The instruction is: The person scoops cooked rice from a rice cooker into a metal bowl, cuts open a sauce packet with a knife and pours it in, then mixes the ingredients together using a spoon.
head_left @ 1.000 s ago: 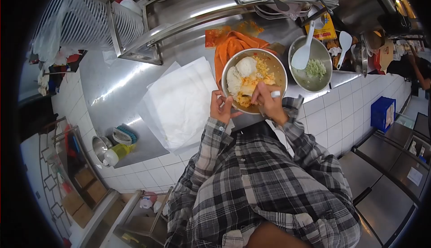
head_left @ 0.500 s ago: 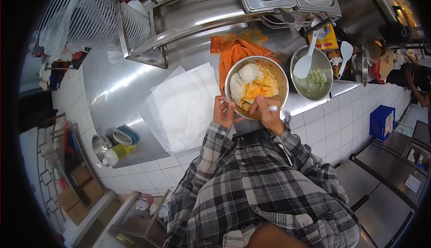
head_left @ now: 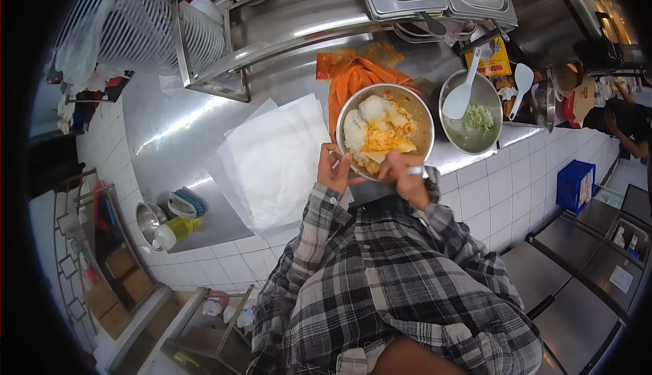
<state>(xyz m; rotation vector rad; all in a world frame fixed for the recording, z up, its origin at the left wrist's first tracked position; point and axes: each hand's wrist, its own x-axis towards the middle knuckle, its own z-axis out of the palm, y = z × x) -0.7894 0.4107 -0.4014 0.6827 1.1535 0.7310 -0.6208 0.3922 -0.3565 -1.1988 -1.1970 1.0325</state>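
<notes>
A steel bowl (head_left: 426, 114) holds white rice (head_left: 372, 109) and an orange-yellow crumbly mix (head_left: 390, 134). My left hand (head_left: 334, 168) pinches the bowl's near left rim between thumb and fingers. Over the near right edge of the bowl, my right hand (head_left: 406, 175) is closed, blurred by motion, with a ring on one finger; what it grips is hidden under the fingers. A pale flat piece lies in the mix just beyond that hand. An orange cloth (head_left: 360, 80) lies behind the bowl.
Right of the bowl, a second steel bowl (head_left: 468, 141) holds chopped greens (head_left: 478, 118) and a white paddle (head_left: 456, 103). White paper sheets (head_left: 275, 164) lie at left. Further left are a brush (head_left: 185, 204) and a yellow bottle (head_left: 178, 232). A metal shelf (head_left: 292, 39) runs behind. Another person (head_left: 621, 124) is far right.
My right hand has moved about over the bowl and now sits at its near right edge. The rice and orange mix have shifted in shape. My left hand stays on the rim.
</notes>
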